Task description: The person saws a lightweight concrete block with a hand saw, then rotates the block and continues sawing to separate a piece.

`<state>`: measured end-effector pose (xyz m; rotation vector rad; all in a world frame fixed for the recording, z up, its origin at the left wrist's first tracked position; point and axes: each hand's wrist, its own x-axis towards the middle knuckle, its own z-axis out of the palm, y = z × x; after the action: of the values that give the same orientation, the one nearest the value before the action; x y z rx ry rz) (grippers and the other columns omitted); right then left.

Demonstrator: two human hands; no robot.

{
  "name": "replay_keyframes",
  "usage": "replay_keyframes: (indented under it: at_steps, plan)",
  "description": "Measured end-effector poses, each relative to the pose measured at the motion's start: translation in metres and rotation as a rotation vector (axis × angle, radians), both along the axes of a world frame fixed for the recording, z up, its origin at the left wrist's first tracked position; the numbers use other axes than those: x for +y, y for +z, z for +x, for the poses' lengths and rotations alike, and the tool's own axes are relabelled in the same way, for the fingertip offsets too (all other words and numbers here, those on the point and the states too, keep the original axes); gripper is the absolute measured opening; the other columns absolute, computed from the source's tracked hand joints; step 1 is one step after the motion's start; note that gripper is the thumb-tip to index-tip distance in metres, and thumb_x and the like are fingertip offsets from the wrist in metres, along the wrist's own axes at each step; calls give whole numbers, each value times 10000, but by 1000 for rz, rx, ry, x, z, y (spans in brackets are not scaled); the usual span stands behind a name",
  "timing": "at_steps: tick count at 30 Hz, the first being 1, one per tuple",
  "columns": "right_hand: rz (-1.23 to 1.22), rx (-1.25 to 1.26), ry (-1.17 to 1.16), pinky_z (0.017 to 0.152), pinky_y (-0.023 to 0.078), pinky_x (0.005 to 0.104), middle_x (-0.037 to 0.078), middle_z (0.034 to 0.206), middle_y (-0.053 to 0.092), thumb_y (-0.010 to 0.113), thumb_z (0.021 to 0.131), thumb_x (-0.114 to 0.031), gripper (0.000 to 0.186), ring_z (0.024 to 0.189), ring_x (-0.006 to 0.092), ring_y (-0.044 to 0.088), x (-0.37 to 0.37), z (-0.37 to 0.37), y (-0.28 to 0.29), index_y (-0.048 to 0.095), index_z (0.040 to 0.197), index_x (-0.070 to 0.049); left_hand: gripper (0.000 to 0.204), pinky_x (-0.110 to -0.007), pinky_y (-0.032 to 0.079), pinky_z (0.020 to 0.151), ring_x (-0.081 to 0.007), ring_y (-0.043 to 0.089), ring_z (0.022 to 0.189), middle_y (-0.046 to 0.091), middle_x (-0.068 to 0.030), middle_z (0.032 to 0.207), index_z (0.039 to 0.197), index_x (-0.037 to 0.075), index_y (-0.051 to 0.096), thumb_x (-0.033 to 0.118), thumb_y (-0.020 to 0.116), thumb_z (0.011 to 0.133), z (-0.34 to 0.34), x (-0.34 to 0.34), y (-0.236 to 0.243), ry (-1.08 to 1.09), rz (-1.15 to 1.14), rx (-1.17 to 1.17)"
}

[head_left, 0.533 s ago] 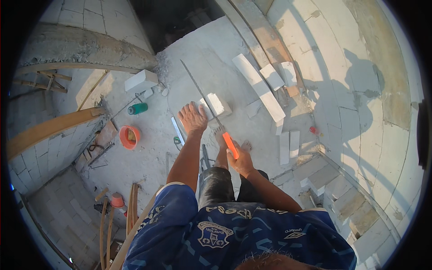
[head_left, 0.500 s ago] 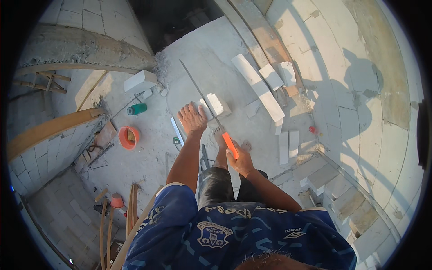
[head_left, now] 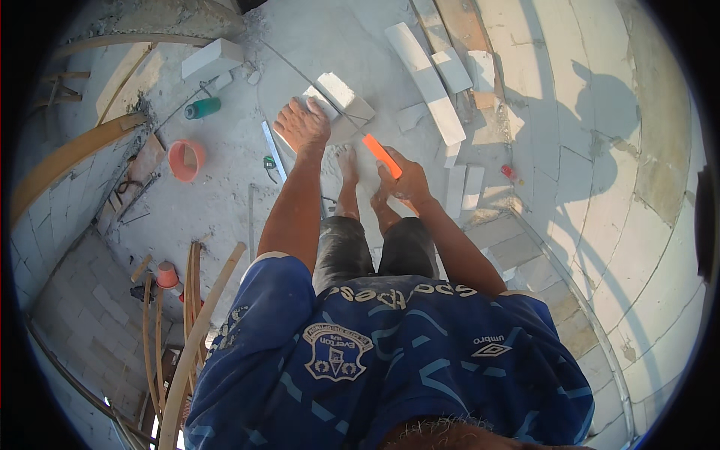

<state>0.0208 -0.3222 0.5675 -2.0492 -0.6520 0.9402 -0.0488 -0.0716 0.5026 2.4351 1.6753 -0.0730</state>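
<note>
My right hand (head_left: pixel 405 178) is closed round the orange handle of a handsaw (head_left: pixel 382 156). Its long, thin blade runs away to the far left, across the top of a white lightweight block (head_left: pixel 339 91) on the floor. On the left part of that block lies my left hand (head_left: pixel 303 126), palm down with fingers stretched out. My bare feet (head_left: pixel 346 161) are just on the near side of the block. A pale straight bar (head_left: pixel 274 150) and a small green-and-black tape measure (head_left: pixel 269 162) lie to the left of my left hand.
An orange bucket (head_left: pixel 186 160) and a green bottle (head_left: pixel 202 109) are at the left, near another white block (head_left: pixel 213 60). Long white blocks (head_left: pixel 427 82) lie at the far right beside the block wall (head_left: pixel 577 150). Wooden poles (head_left: pixel 196 330) lean at the lower left.
The whole view has shifted, carrying the floor and walls with it. Relative to the block, the saw handle now looks a little closer. My left hand stays on the block.
</note>
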Motion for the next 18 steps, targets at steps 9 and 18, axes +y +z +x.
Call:
replay_keyframes:
  at_steps: [9, 18]
  plan:
    - [43, -11, 74, 822, 594, 458, 225, 1105, 749, 675, 939, -345, 554, 931, 413, 740, -6, 0, 1, 617, 1414, -66, 522, -512, 269, 1144, -334, 506, 1293, 623, -175, 1243, 1285, 25, 603, 461, 438, 1049, -11, -22, 2, 47, -6, -56]
    - [-22, -162, -12, 760, 598, 446, 203, 1014, 750, 666, 952, -345, 530, 866, 391, 747, 3, -56, 13, 609, 1419, -102, 583, -503, 326, 1138, -349, 534, 1290, 627, -171, 1308, 1382, 22, 576, 486, 430, 1061, -36, 3, -14, -133, 29, -54]
